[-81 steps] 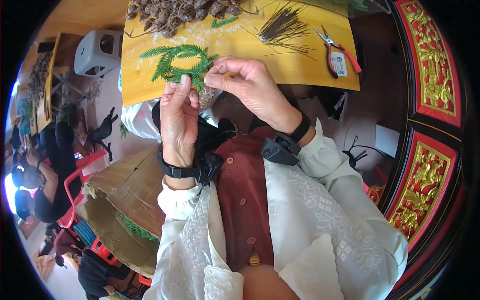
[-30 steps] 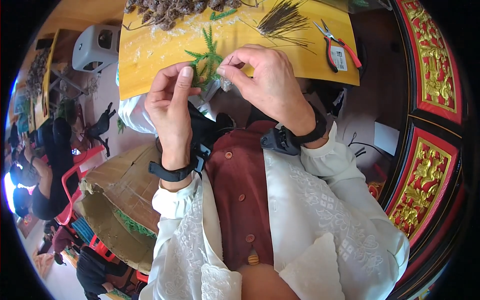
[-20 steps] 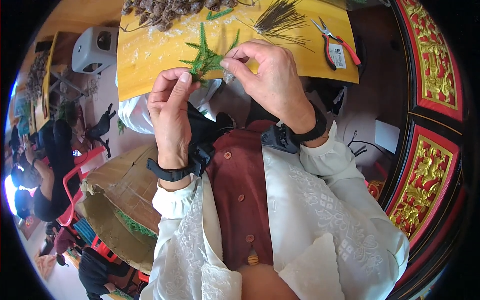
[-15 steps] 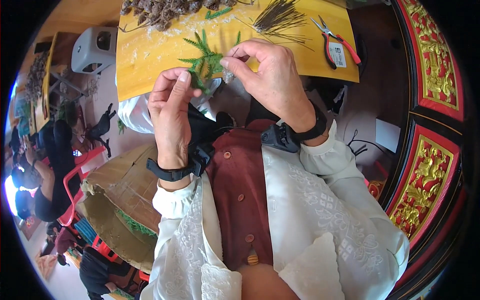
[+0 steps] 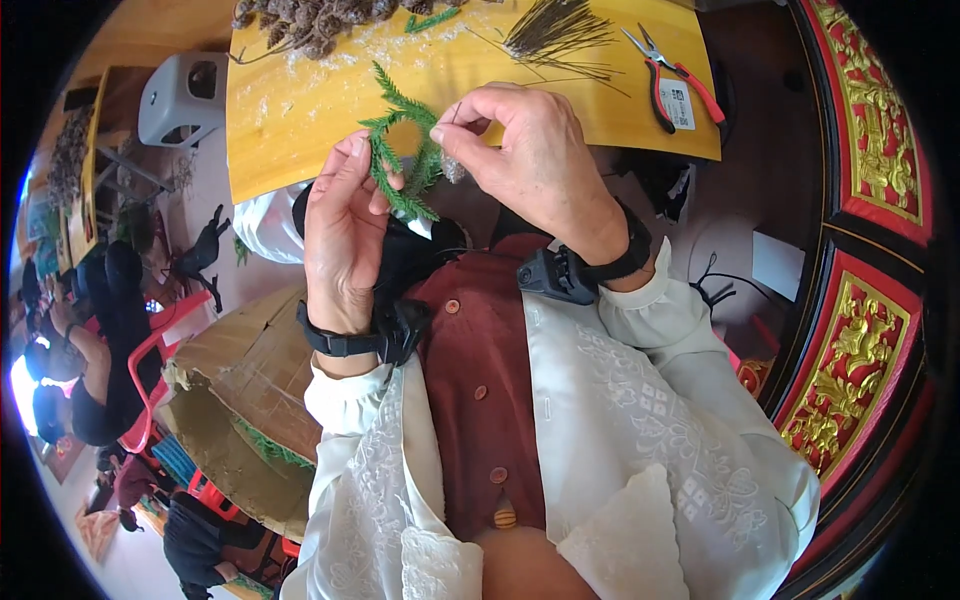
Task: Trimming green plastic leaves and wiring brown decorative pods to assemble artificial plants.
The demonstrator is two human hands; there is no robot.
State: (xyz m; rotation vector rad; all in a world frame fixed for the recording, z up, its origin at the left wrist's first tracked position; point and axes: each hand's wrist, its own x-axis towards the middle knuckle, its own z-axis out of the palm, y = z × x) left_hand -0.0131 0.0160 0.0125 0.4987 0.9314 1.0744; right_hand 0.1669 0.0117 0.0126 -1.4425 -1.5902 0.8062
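A green artificial pine sprig (image 5: pixel 385 150), bent into a loop, is held over the table's near edge. My left hand (image 5: pixel 345 190) is closed on its left side, thumb on top and fingers behind. At the loop's right side, my right hand (image 5: pixel 530 150) pinches thumb and forefinger together on what looks like a thin dark wire (image 5: pixel 456 110). Just below that pinch hangs a small whitish, frosted pine cone (image 5: pixel 453 168). The right fingers partly hide how the cone and sprig meet.
On the yellow table (image 5: pixel 290 140) lie brown pine cones (image 5: pixel 320 25), a bundle of dark wires (image 5: pixel 555 35) and red-handled pliers (image 5: pixel 665 80) on a white label. A cardboard box (image 5: pixel 250 390) with greenery stands at my left, near a grey stool (image 5: pixel 180 100). Other people sit farther left.
The sprig has turned in my left hand and now shows as an open loop. My left wrist has rotated a little, and my right hand has shifted slightly left.
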